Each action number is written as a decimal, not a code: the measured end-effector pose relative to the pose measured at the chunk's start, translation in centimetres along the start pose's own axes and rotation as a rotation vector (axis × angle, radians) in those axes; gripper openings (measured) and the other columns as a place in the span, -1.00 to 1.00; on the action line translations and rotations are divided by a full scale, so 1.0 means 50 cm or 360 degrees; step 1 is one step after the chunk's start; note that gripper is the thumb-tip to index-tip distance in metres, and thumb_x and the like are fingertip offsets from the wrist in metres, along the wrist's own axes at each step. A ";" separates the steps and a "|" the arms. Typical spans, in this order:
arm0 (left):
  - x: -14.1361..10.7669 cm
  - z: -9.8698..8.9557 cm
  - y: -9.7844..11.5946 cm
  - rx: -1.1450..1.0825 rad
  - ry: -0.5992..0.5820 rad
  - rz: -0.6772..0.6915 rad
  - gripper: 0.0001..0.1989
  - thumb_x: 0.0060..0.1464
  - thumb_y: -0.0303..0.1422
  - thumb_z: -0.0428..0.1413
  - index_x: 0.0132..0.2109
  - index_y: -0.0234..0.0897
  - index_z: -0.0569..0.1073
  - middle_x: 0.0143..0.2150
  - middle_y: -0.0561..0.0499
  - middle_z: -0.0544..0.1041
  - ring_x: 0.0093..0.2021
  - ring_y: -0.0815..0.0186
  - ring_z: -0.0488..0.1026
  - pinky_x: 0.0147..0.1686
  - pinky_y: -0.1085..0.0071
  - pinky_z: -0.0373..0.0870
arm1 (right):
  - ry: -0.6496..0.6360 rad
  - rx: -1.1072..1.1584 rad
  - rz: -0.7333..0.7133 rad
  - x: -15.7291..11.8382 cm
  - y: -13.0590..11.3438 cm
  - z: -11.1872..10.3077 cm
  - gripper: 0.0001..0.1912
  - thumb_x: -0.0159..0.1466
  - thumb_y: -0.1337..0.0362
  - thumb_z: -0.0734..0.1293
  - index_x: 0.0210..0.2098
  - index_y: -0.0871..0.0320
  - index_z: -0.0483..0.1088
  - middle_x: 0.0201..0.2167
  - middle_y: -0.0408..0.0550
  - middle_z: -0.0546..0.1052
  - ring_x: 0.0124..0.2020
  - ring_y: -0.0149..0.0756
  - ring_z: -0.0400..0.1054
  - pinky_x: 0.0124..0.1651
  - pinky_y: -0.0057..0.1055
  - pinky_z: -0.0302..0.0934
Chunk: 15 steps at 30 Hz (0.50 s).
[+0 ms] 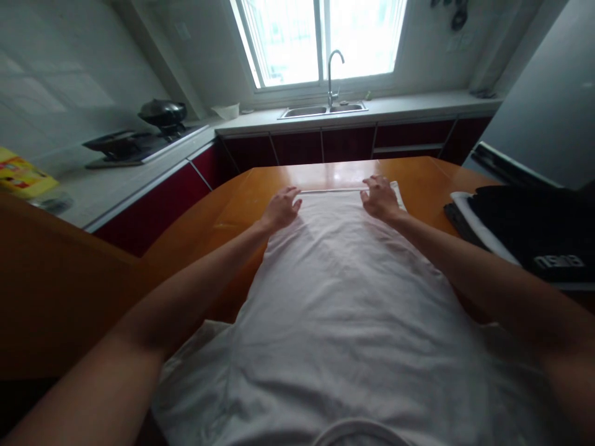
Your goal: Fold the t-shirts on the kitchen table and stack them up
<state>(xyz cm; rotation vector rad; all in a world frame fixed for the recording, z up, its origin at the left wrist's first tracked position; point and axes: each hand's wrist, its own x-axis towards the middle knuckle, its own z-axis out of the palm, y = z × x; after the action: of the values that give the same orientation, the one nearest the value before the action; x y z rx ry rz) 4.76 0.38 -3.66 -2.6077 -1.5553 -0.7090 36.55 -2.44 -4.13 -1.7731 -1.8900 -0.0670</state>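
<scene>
A white T-shirt (344, 297) lies spread on the orange-brown wooden table (223, 217), its neckline at the bottom edge of the view and its hem toward the window. On the hem's left corner rests my left hand (282, 209), fingers apart and slightly bent. My right hand (380, 197) touches the cloth near the right corner of the hem, its fingers also spread. Light wrinkles run across the shirt, and both sleeves lie out to the sides, the right one partly behind my arm.
Dark folded clothes (534, 229) are stacked at the table's right. Beyond the table are a counter with a sink (325, 110) and faucet (331, 77). A stove with a wok (162, 114) and a pan (111, 142) stands left, near a yellow package (23, 173).
</scene>
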 end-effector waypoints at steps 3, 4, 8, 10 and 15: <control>-0.061 0.002 0.062 0.0187 -0.0452 0.0007 -0.35 0.35 -0.01 -0.15 0.40 -0.30 0.20 0.47 -0.23 0.09 0.46 -0.03 -0.01 0.38 -0.02 -0.06 | -0.0293 -0.0058 -0.0044 -0.040 -0.046 0.013 -0.40 0.41 0.00 0.12 0.32 0.19 0.22 0.40 0.21 0.14 0.39 0.07 -0.01 0.33 0.03 -0.01; -0.074 0.002 0.074 0.0225 -0.0571 -0.0030 -0.30 0.35 0.05 -0.20 0.43 -0.28 0.13 0.50 -0.22 0.00 0.48 -0.05 -0.09 0.38 -0.07 -0.12 | -0.0384 -0.0097 -0.0010 -0.048 -0.050 0.018 -0.38 0.42 -0.02 0.10 0.34 0.19 0.19 0.42 0.22 0.11 0.41 0.07 -0.05 0.36 0.05 -0.07; -0.094 -0.005 0.088 0.0241 -0.0714 -0.0110 -0.23 0.34 0.13 -0.37 0.50 -0.23 -0.06 0.54 -0.17 -0.24 0.51 0.01 -0.28 0.39 -0.07 -0.23 | -0.0530 -0.0227 0.0042 -0.058 -0.039 0.033 -0.37 0.44 0.00 0.03 0.35 0.24 0.18 0.42 0.26 0.11 0.43 0.06 -0.07 0.40 0.06 -0.23; -0.094 -0.008 0.085 0.0254 -0.0702 -0.0144 -0.18 0.31 0.16 -0.38 0.50 -0.24 -0.11 0.54 -0.17 -0.28 0.51 0.03 -0.32 0.40 -0.05 -0.26 | -0.0516 -0.0238 0.0029 -0.056 -0.034 0.037 -0.37 0.44 0.01 0.02 0.35 0.24 0.18 0.43 0.26 0.10 0.43 0.05 -0.07 0.40 0.04 -0.24; -0.079 -0.005 0.091 0.0293 -0.0746 -0.0226 -0.13 0.24 0.25 -0.35 0.50 -0.15 -0.09 0.54 -0.12 -0.25 0.51 -0.05 -0.32 0.40 -0.04 -0.30 | -0.0515 -0.0231 0.0059 -0.056 -0.039 0.040 -0.37 0.43 0.02 0.02 0.36 0.23 0.17 0.44 0.24 0.08 0.45 0.02 -0.11 0.40 0.04 -0.26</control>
<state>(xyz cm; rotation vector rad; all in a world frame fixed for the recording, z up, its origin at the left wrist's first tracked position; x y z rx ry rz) 6.89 -5.23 -4.03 -2.6649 -1.8231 0.0604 33.99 -4.47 -6.39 -2.0149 -2.1210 0.1057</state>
